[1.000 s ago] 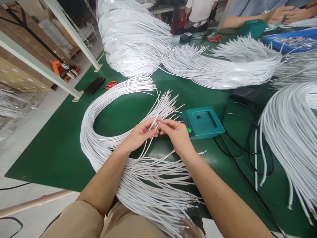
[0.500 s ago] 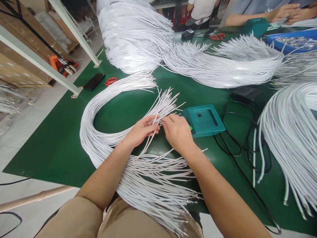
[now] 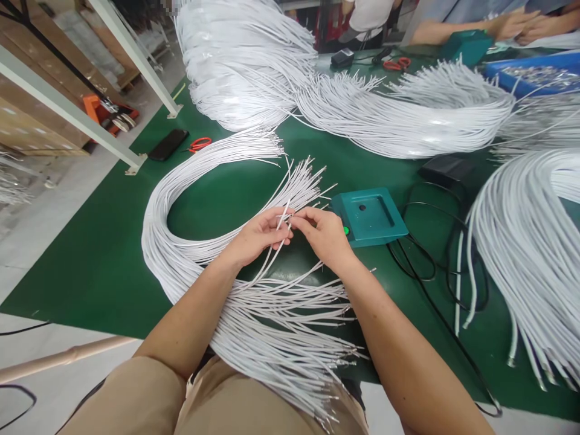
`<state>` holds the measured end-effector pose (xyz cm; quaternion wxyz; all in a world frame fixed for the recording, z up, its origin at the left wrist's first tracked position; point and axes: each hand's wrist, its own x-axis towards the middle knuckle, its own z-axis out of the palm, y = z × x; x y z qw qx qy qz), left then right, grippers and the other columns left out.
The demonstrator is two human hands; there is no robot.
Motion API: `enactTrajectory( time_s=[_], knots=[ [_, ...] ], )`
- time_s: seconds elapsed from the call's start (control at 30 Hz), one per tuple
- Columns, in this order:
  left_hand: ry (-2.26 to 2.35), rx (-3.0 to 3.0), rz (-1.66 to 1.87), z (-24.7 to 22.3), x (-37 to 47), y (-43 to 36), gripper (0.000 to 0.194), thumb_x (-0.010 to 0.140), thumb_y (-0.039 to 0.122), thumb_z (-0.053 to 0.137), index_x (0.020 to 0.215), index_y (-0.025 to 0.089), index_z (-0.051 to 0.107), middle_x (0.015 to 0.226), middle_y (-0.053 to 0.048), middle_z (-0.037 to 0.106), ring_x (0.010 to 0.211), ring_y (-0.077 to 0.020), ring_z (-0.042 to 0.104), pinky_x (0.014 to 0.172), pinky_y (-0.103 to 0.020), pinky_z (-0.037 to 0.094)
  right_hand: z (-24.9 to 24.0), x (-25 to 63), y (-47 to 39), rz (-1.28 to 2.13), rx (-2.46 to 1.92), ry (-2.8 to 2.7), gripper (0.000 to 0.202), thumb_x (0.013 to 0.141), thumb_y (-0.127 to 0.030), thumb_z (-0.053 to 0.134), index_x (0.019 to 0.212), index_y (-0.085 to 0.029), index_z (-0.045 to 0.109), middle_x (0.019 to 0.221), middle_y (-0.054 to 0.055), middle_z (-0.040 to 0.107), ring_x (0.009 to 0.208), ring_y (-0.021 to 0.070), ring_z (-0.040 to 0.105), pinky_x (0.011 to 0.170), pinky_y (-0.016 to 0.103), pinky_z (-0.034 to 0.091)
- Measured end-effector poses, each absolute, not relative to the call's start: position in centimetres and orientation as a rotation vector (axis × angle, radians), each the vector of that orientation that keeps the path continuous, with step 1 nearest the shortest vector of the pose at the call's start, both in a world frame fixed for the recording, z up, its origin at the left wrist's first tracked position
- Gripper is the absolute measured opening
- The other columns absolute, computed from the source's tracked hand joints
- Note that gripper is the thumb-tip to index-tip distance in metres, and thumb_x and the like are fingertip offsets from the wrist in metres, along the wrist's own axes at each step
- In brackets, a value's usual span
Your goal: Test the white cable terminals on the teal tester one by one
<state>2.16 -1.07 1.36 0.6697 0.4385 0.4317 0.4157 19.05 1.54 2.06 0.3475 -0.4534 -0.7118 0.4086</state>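
Note:
My left hand [image 3: 260, 235] is closed on thin white cables that pass up between its thumb and fingers. My right hand [image 3: 322, 234] is pinched at a cable end right beside the left fingertips; the small part there is too tiny to make out. Behind and left of the hands, a curved bundle of white cables [image 3: 156, 223] lies on the green table [image 3: 81, 254]. More loose cable ends [image 3: 290, 338] fan out below my hands, over the table's front edge. A teal device [image 3: 371, 217] with a lit green button sits just right of my right hand.
Large white cable bundles lie at the back [image 3: 244, 66], back right [image 3: 408, 127] and right [image 3: 512, 241]. A black phone [image 3: 168, 144], red scissors [image 3: 200, 144], a black adapter [image 3: 446, 171] with cords and a blue tray [image 3: 498, 74] are around. Another person's hands [image 3: 530, 27] are at top right.
My right fingers have shifted slightly, with thumb and index finger now more visible at the cable end. The whole view has moved slightly, so the table things appear a little further left.

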Motion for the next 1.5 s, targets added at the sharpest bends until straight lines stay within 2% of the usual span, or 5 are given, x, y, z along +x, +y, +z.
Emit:
enactTrajectory(
  time_s=[0.3,1.0,1.13,1.23,1.5],
  knots=[
    [1.079,0.903,0.951,1.2,2.0,-0.5,0.047,0.07,0.024,0.076,0.113,0.018,0.056,0.075,-0.001,0.065,0.065,-0.0089,0.062,0.054,-0.016,0.042,2.0,20.1,2.0,-0.114,-1.245,-2.434,0.024,0.09,-0.013,0.04,0.099,-0.013,0.062,0.099,0.014,0.065,0.097,0.0268,0.051,0.094,0.041,0.03],
    [1.391,1.144,0.866,-0.2,2.9,0.2,0.041,0.069,0.015,0.071,0.106,0.013,0.054,0.07,-0.002,0.066,0.065,-0.0145,0.068,0.058,-0.023,0.053,1.9,20.6,3.0,-0.045,-1.315,-2.578,0.027,0.08,-0.005,0.043,0.088,-0.013,0.068,0.072,0.011,0.067,0.082,0.025,0.054,0.097,0.043,0.033],
    [1.371,1.137,0.866,-0.2,2.7,0.2,0.042,0.069,0.017,0.072,0.107,0.013,0.055,0.07,-0.002,0.067,0.066,-0.0155,0.069,0.06,-0.024,0.054,2.1,21.4,2.7,-0.131,-1.39,-2.389,0.027,0.089,-0.016,0.044,0.104,-0.013,0.065,0.104,0.015,0.068,0.112,0.0301,0.05,0.11,0.056,0.014],
    [1.336,1.139,0.856,-0.4,2.4,0.2,0.043,0.07,0.02,0.073,0.11,0.013,0.057,0.072,-0.003,0.068,0.068,-0.0161,0.069,0.063,-0.026,0.054,1.7,22.4,3.0,-0.221,-1.553,-2.176,0.037,0.092,-0.024,0.043,0.125,-0.011,0.054,0.135,0.021,0.051,0.13,0.036,0.036,0.107,0.065,0.011],
    [1.276,1.092,0.905,0.2,0.8,-0.1,0.052,0.071,0.027,0.074,0.118,0.014,0.056,0.078,-0.004,0.069,0.07,-0.0144,0.066,0.065,-0.025,0.051,1.9,22.2,2.7,-0.201,-1.51,-2.17,0.034,0.094,-0.025,0.041,0.121,-0.012,0.057,0.129,0.019,0.056,0.122,0.0339,0.045,0.104,0.059,0.023]
  ],
)
